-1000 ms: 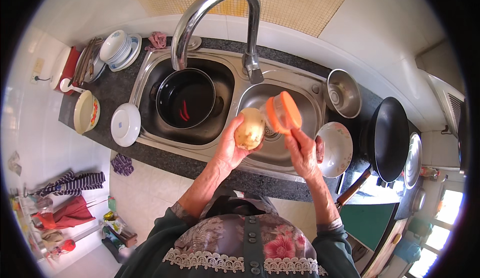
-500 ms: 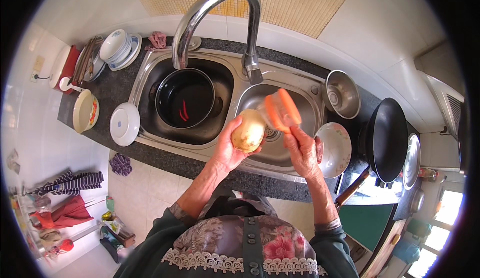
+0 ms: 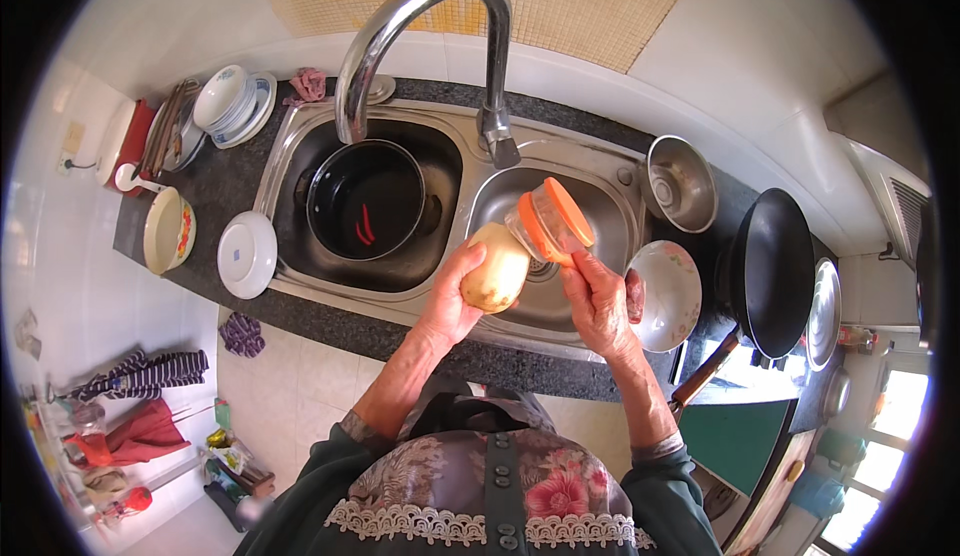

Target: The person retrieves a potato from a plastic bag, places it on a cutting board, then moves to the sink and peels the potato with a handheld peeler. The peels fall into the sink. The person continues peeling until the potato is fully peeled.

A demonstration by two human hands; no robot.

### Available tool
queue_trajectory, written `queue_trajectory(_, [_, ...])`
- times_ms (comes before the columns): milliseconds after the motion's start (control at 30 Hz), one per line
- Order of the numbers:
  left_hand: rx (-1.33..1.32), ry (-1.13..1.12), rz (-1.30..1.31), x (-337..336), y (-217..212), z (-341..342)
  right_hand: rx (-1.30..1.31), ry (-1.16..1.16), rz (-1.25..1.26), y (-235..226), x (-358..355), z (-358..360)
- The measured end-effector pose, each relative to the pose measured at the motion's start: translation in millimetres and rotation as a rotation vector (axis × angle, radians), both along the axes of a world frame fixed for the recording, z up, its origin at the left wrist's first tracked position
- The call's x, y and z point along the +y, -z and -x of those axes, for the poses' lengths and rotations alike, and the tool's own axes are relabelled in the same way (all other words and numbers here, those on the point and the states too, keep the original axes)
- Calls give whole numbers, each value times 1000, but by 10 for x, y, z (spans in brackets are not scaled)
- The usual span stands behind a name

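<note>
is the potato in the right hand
No, the left hand holds the potato, while the right hand grips an orange-and-clear tool.

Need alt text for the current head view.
A left hand holds a pale potato-like vegetable while the right hand holds an orange-and-clear tool beside it, above a steel sink. A black pot with red pieces inside sits in the left basin.

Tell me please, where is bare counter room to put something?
Left of the sink, the counter is bare between the stacked bowls, cream bowl and white dish. Right of the sink is crowded: steel bowl, floral bowl, wok.
</note>
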State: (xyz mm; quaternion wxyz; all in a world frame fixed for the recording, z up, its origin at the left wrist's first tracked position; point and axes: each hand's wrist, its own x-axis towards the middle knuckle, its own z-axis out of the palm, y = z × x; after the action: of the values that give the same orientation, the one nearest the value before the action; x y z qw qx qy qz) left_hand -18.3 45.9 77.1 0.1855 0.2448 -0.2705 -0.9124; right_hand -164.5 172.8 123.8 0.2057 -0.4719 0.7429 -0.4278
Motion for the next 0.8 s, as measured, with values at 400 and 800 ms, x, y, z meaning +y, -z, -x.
queue_trajectory(400, [78, -3, -96, 27, -72, 42, -80, 5, -64, -26, 81, 44])
queue_trajectory(800, [204, 100, -90, 12, -104, 34, -208, 156, -18, 38, 38, 43])
